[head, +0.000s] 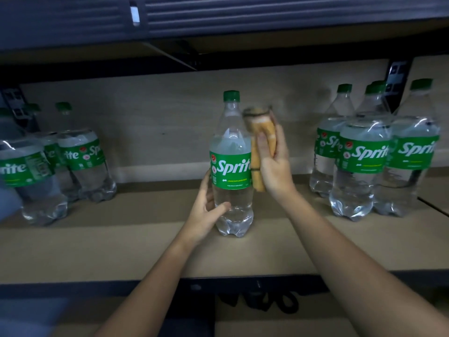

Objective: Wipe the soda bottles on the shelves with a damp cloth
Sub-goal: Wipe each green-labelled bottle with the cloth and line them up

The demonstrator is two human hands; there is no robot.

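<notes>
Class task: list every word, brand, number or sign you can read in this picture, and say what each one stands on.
"Sprite": green label of the middle bottle, last letter hidden by the cloth.
"Sprit", cut off: labels of the right bottles.
"ite", partial: labels of the left bottles.
Small print and red logos on every label: unreadable.

place: prob. shop/stockrm | evid: metal-frame shelf [145, 251] w/ board decks; grouped Sprite bottles [364, 166]
</notes>
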